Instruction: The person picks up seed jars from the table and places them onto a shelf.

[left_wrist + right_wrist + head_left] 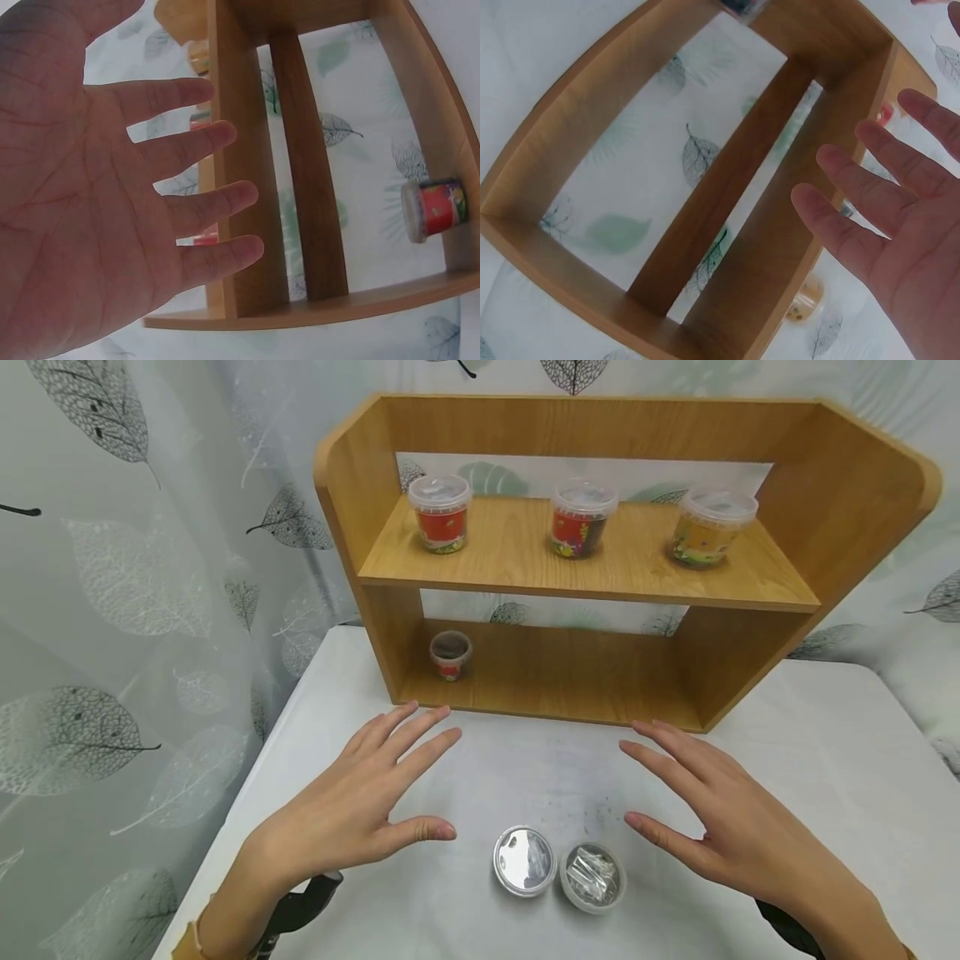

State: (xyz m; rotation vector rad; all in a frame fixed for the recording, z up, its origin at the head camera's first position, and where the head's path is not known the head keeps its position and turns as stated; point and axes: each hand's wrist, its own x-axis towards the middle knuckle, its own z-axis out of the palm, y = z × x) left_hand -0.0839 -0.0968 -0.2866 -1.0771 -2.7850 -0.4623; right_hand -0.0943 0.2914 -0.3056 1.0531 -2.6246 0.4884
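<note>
My left hand point(352, 797) hovers over the table's left side, fingers spread and touching nothing. On the right, my right hand point(731, 822) is held out likewise, its fingers apart and holding nothing. Between the hands, near the table's front, sits a round clear-lidded container point(525, 861) seen from above. Close beside it stands a tub point(592, 877) with crinkled clear wrapping inside. Past the fingertips rises a two-level wooden shelf point(585, 578). In the left wrist view the palm and spread fingers point(225, 195) face the camera.
Three lidded cups stand on the upper shelf: a red-labelled one point(441, 514), another red one point(582, 518), and a yellow-labelled one point(708, 527). A small cup point(451, 654) is at the lower level's left. A leaf-print curtain point(150, 585) hangs behind the white table point(817, 743).
</note>
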